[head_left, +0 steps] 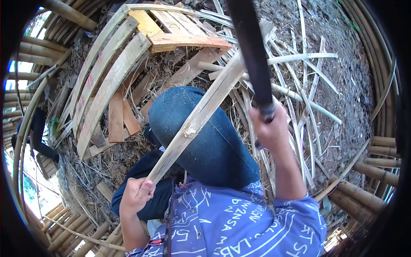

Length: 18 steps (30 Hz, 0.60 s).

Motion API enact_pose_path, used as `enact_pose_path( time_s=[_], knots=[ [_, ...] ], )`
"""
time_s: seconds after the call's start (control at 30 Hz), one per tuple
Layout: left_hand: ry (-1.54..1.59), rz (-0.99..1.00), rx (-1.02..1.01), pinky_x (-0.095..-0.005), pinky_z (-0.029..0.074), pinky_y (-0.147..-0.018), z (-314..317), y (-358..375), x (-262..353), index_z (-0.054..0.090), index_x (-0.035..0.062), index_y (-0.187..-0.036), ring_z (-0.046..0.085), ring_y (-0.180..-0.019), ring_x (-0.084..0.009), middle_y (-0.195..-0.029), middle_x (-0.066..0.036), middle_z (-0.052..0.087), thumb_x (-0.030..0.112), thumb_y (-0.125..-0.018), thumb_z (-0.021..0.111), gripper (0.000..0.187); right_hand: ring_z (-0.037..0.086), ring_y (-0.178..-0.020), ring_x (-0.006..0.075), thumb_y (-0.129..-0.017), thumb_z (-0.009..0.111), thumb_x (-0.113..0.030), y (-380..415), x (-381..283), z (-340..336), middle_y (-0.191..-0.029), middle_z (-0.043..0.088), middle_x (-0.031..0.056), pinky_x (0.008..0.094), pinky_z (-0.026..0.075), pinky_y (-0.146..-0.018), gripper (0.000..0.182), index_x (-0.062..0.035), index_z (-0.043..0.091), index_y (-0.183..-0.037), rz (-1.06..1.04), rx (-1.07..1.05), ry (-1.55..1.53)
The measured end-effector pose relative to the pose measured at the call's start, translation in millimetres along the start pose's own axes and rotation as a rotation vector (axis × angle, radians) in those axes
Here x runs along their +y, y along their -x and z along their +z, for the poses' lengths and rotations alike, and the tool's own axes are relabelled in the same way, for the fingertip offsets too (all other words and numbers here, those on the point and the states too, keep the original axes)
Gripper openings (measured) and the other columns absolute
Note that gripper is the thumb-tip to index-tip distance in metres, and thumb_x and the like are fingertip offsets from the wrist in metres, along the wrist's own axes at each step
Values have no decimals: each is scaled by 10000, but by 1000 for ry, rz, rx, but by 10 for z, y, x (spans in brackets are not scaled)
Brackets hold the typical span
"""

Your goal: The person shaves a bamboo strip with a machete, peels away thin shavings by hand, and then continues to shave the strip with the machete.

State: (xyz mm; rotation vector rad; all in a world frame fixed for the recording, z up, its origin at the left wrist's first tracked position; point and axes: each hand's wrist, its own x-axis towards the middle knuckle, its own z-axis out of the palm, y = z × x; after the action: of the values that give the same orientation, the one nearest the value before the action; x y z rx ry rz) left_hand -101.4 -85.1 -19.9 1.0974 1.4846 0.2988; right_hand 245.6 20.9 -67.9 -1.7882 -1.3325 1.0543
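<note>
My left hand (138, 195) is wrapped round the lower end of a long wooden slat (201, 115). The slat slants up and right across my knee, with a rough knot partway along it. In my right hand (274, 127) is the handle of a machete, gripped tight. Its dark, broad blade (252, 51) points up and away, overlapping the slat's upper part in this view.
A wooden pallet (188, 41) with curved-looking boards lies ahead on the left. Split bamboo strips (306, 96) litter the ground to the right. Bamboo pole walls (376, 171) stand on both sides. At the far left another person (40, 137) is partly visible.
</note>
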Motion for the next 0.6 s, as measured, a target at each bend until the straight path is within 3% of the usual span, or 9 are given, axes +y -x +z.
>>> enact_pose_path(
  time_s=[0.07, 0.17, 0.23, 0.3, 0.43, 0.5, 0.57, 0.6],
  knots=[
    [21, 7, -12, -233, 335, -417, -17, 18, -41, 491, 1, -600, 429, -418, -78, -472, -12, 430, 463, -963, 443, 590, 499, -535, 137, -777, 628, -97, 112, -24, 66, -578, 527, 86, 300, 411, -521, 136, 21, 597, -838, -105, -48, 28],
    [54, -19, -57, -233, 340, -418, -81, 37, -57, 493, 2, -604, 436, -419, -80, -472, -15, 439, 457, -965, 442, 583, 506, -539, 134, -780, 627, -95, -11, 63, -81, -581, 532, 85, 299, 409, -519, 133, 21, 599, -840, -40, -76, 28],
    [77, -35, -74, -234, 342, -419, -83, 11, -18, 493, 3, -604, 439, -420, -80, -472, -16, 443, 451, -967, 442, 579, 482, -527, 121, -789, 628, -109, -127, 89, -115, -574, 517, 79, 300, 401, -510, 134, 14, 580, -816, 54, 20, 107],
    [113, -45, -81, -235, 343, -419, -25, -12, 32, 491, 5, -601, 441, -421, -81, -472, -18, 447, 434, -968, 451, 566, 473, -520, 125, -789, 625, -106, -97, 113, 48, -568, 511, 80, 301, 408, -513, 133, 14, 575, -815, -40, 80, 8],
    [57, -22, -51, -234, 348, -421, -65, 50, 50, 493, 6, -600, 444, -420, -83, -471, -21, 451, 418, -970, 458, 555, 530, -550, 124, -782, 635, -81, -60, 70, -7, -612, 576, 109, 302, 453, -552, 200, 32, 617, -945, -119, -36, 43],
    [-21, 12, -33, -233, 352, -424, -68, 42, 124, 496, 5, -602, 447, -419, -85, -471, -24, 454, 419, -968, 460, 553, 529, -531, 126, -783, 646, -106, -199, 53, -138, -591, 562, 90, 302, 433, -520, 166, 33, 615, -869, -94, -8, 106],
    [1, -13, -6, -234, 356, -426, -21, 42, 86, 494, 9, -598, 456, -417, -89, -470, -25, 456, 420, -968, 457, 554, 501, -517, 125, -785, 629, -99, -161, -7, -35, -578, 548, 83, 302, 403, -496, 135, 29, 601, -817, 106, -77, 63],
    [9, -18, -9, -235, 357, -425, -33, 39, 62, 492, 8, -595, 460, -417, -90, -470, -26, 456, 419, -969, 457, 557, 487, -511, 119, -777, 624, -86, -67, 45, 58, -570, 538, 83, 298, 384, -483, 118, 27, 592, -789, -34, -62, 62]
  ],
)
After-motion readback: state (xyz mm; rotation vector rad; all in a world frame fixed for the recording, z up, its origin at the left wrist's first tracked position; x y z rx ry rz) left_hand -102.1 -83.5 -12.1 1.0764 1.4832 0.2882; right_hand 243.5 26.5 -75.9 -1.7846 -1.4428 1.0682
